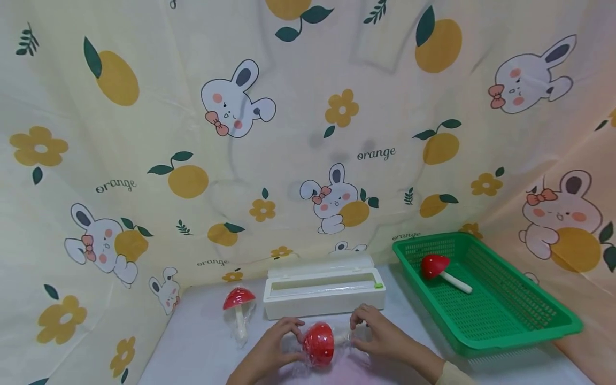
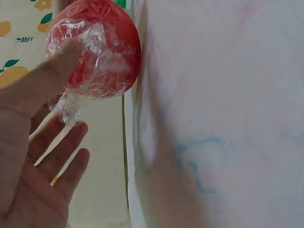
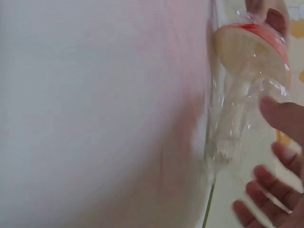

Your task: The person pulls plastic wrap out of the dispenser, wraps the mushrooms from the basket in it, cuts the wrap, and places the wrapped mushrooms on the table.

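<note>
On the white counter [image 1: 187,342], a red mushroom [image 1: 319,344] in clear wrap [image 2: 97,61]

It is just in front of the white box [image 1: 324,307]. It looks light, with a hard, smooth cap [image 2: 130,47]; the crinkly wrap may slip. The stem [image 3: 235,99] seems easiest to hold. The left grip [image 1: 270,347] pinches the cap; the right grip [image 1: 380,334] has its thumb and fingers apart, beside the stem. Left of the box is another wrapped mushroom [image 1: 239,298]; right, a green basket [image 1: 520,343] with a bare mushroom [image 1: 434,266].

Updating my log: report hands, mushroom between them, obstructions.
Left fingers on cap, right fingers beside stem. Mushroom film-wrapped, turned sideways. White box close beyond; nothing visibly blocking.
</note>
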Available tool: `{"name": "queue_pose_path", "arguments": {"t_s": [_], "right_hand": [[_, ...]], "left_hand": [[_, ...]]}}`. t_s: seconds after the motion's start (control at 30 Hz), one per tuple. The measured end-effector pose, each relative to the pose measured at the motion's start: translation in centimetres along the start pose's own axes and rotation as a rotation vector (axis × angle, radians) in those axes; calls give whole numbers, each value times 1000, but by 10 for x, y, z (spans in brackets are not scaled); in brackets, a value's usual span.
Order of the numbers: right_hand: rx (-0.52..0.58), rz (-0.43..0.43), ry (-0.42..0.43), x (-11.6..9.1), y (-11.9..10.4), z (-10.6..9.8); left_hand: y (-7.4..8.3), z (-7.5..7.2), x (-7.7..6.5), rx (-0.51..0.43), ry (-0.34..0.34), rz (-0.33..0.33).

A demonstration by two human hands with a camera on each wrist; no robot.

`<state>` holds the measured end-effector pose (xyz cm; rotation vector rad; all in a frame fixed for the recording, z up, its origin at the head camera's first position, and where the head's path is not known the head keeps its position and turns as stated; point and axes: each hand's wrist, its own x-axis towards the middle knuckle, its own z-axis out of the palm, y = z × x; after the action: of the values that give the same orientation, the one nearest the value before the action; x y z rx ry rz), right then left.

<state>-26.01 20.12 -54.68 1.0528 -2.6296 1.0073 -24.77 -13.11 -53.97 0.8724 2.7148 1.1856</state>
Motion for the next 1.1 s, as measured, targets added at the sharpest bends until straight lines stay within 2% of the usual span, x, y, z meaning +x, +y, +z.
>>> {"name": "queue_pose_path", "arguments": {"t_s": [0.1, 0.3, 0.47, 0.57, 0.7, 0.87, 0.97, 1.1], "right_hand": [[-70, 88, -29, 9, 0, 7], [-39, 211, -148, 16, -1, 20], [-19, 258, -171, 20, -1, 25], [-21, 252, -160, 21, -1, 26], [-15, 239, -142, 21, -2, 26], [-25, 202, -127, 19, -3, 24], [-43, 140, -105, 18, -4, 23], [-109, 11, -62, 16, -6, 23]], "left_hand": [[-2, 0, 1, -39, 12, -16], [-5, 5, 5, -121, 18, -31], [-5, 6, 6, -115, 89, 38], [-4, 5, 7, -115, 115, 29], [-2, 6, 8, -122, 127, -37], [0, 7, 8, -112, 177, -41], [1, 8, 7, -146, 211, -61], [2, 7, 8, -193, 238, -110]]}}
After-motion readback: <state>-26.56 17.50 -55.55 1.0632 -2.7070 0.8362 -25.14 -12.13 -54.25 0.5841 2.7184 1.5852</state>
